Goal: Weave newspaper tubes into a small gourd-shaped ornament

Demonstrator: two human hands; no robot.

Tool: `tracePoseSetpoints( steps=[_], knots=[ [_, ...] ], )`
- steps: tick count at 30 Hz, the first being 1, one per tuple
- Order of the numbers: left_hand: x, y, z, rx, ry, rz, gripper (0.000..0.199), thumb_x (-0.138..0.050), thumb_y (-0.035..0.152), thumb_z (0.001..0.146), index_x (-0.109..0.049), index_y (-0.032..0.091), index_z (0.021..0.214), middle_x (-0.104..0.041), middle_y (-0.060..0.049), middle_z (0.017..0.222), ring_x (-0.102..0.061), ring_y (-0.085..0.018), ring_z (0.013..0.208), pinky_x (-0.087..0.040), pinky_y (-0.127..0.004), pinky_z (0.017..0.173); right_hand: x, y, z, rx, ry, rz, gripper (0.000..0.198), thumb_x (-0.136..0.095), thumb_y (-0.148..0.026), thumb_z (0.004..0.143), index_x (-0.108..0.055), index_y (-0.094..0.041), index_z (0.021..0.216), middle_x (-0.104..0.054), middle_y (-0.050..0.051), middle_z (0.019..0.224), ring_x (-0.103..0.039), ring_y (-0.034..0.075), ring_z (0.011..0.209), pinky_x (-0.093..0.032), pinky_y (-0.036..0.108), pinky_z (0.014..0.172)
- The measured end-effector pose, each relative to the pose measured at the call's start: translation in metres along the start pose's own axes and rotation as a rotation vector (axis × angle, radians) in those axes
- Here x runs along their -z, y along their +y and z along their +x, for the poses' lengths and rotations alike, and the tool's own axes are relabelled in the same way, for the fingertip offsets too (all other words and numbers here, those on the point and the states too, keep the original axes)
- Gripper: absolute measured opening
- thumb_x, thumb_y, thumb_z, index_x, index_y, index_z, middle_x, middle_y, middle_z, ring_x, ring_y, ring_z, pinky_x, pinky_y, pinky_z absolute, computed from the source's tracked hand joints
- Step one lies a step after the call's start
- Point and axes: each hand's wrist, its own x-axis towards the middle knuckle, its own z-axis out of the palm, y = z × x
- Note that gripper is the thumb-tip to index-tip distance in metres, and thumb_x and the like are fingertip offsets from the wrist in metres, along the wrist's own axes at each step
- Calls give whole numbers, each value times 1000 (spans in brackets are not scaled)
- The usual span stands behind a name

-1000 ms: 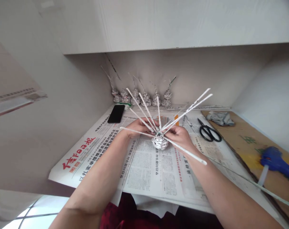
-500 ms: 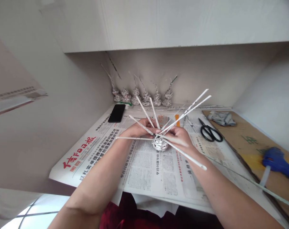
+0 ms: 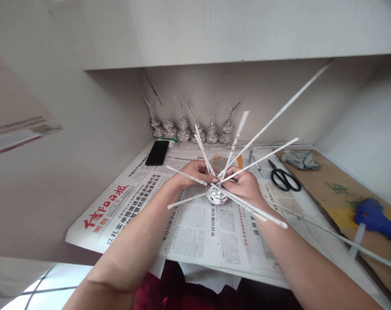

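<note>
A small round woven paper ball [image 3: 217,196], made of rolled newsprint strips, is held between my hands above the newspaper. Several white paper tubes [image 3: 260,161] fan out from its top in all directions. My left hand [image 3: 197,173] closes on the ball's left and far side, thumb at the base of the tubes. On the right, my right hand [image 3: 242,183] pinches at the tube bases, with thumb and forefinger close to the weave. One long tube [image 3: 289,101] rises from near the right fingers toward the shelf. The far fingertips are partly hidden.
Newspaper [image 3: 195,241] covers the table. A black phone [image 3: 157,153] lies at the back left, before several woven paper gourds [image 3: 183,130]. Black-handled scissors [image 3: 284,177], a crumpled cloth [image 3: 300,159], cardboard [image 3: 331,189] and a blue glue gun [image 3: 373,217] are at right. A shelf [image 3: 215,34] overhangs.
The ball and its tubes have turned in my hands, so the tubes point in different directions. A long tube now slants up to the right. Both hands stay around the ball.
</note>
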Motion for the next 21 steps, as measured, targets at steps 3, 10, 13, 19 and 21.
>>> tracePoseSetpoints(
  steps=[3, 10, 13, 19, 21],
  knots=[
    [-1, -1, 0, -20, 4, 6, 30, -85, 22, 54, -74, 9, 78, -73, -6, 73, -64, -13, 65, -51, -25, 66, 1, 3, 2, -12, -12, -33, 8, -65, -21, 65, -66, -19, 73, -72, 2, 69, -66, 18, 61, -49, 27, 57],
    [1, -1, 5, -172, 222, 64, 25, -83, 25, 55, -68, 8, 65, -67, -2, 60, -57, -10, 54, -45, -22, 56, 12, -15, -2, 85, -66, 0, 24, -64, -29, 76, -72, -18, 96, -75, 7, 98, -69, 23, 92, -50, 37, 88],
    [-1, 0, 4, -174, 250, 107, 23, -82, 23, 54, -67, 9, 64, -66, -1, 59, -57, -9, 53, -44, -21, 53, 16, -20, -3, 49, -77, -35, 26, -67, -34, 75, -73, -19, 96, -75, 7, 95, -69, 24, 89, -51, 38, 86],
    [-4, -5, 6, -123, 186, 104, 25, -80, 21, 56, -70, 8, 75, -69, -3, 67, -60, -11, 58, -47, -22, 58, 12, 0, 8, -65, -6, 12, 22, -69, -37, 71, -73, -18, 79, -75, 6, 80, -68, 22, 72, -52, 33, 68],
    [-5, -5, 6, -116, 181, 86, 25, -81, 20, 55, -70, 8, 73, -70, -3, 66, -60, -11, 58, -47, -22, 58, 10, 10, 12, -107, 17, 104, 23, -71, -39, 68, -74, -17, 77, -75, 6, 77, -67, 21, 69, -52, 33, 67]
  ],
)
